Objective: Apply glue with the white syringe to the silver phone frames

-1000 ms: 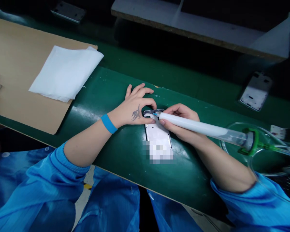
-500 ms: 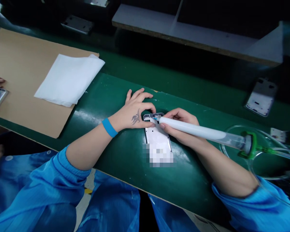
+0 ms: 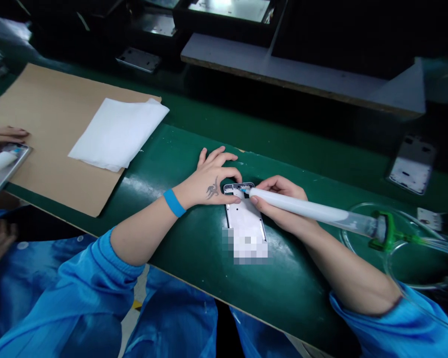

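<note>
A silver phone frame (image 3: 245,217) lies flat on the green belt (image 3: 194,238) in front of me. My left hand (image 3: 213,179) rests beside its top left corner, thumb and index finger pressing that end of the frame, the other fingers spread on the belt. My right hand (image 3: 280,201) is wrapped round a long white dispensing syringe (image 3: 313,211). Its blue tip touches the top edge of the frame. A green cap and clear tubing (image 3: 403,236) trail from the syringe's rear to the right.
A brown board (image 3: 45,124) with a white sheet (image 3: 117,132) lies at the left. A co-worker's hand (image 3: 5,134) and another frame (image 3: 3,166) show at the left edge. Another frame (image 3: 412,164) lies far right, and one more (image 3: 138,59) at the back.
The view has tilted up a little, so everything sits lower in the picture. The syringe tip has crept slightly right along the frame's top edge. A co-worker's hand and frame have come further into view at left.
</note>
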Demonstrator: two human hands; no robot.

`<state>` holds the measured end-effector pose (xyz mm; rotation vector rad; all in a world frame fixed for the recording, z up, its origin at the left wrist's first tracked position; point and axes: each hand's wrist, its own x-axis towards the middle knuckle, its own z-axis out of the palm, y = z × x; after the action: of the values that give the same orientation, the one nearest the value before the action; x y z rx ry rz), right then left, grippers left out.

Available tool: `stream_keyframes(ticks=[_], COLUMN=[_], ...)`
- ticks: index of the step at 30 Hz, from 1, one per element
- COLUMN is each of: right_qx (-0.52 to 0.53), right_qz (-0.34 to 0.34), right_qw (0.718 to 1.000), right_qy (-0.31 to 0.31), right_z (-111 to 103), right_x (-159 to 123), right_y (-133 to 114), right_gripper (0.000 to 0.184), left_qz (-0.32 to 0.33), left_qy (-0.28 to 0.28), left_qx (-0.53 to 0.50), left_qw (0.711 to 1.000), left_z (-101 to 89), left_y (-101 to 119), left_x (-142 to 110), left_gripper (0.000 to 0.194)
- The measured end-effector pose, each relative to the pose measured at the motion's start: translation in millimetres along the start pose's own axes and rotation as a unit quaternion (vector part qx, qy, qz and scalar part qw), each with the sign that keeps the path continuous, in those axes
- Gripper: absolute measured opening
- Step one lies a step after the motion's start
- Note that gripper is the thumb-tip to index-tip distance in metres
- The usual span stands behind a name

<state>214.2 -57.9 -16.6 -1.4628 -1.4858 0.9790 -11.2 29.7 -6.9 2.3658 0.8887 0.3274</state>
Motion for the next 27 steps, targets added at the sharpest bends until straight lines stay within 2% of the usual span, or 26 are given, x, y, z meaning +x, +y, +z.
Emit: stream_keyframes(ticks=[15,27], right_qx=[-0.004,-0.021], right_qz=[0.029,0.019], right_qw=[0.999,0.999], right_qy=[0.012,0.021], right_z=[-0.1,-1.9], right_x=[-1.9,-2.2], right_y=[-0.2,1.8], right_gripper=[0.024,0.022], left_qz=[0.000,0.000], left_qy=[-0.001,0.002], left_qx=[-0.003,0.000], left_qw=[1.000,1.000], left_z=[0.1,2.5], left_y=[1.0,1.8], left_x=[-1.1,1.3], left_gripper=[0.042,0.041])
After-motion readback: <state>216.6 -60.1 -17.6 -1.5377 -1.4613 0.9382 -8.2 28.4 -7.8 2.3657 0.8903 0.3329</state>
